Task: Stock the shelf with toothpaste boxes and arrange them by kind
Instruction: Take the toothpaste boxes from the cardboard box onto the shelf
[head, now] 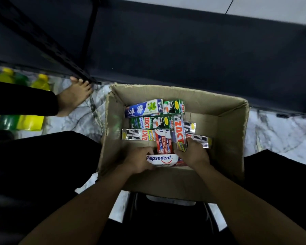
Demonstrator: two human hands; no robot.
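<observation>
— What is the big dark thing?
— A shelf (184, 50). It is flat and nearly black, and it goes right across.
— What holds it up?
— A black post (42, 41) with rows of little holes, at the shelf's left end.
— And the floor (272, 131)?
— In front of the shelf it is white with grey wiggly lines, like marble.
— What is yellow?
— Yellow and green bottles (40, 84), low down by the shelf's left end.
— And behind the shelf?
— A pale flat part (254, 7) with a thin dark line. Wall or floor, I cannot tell. The light is dim.
</observation>
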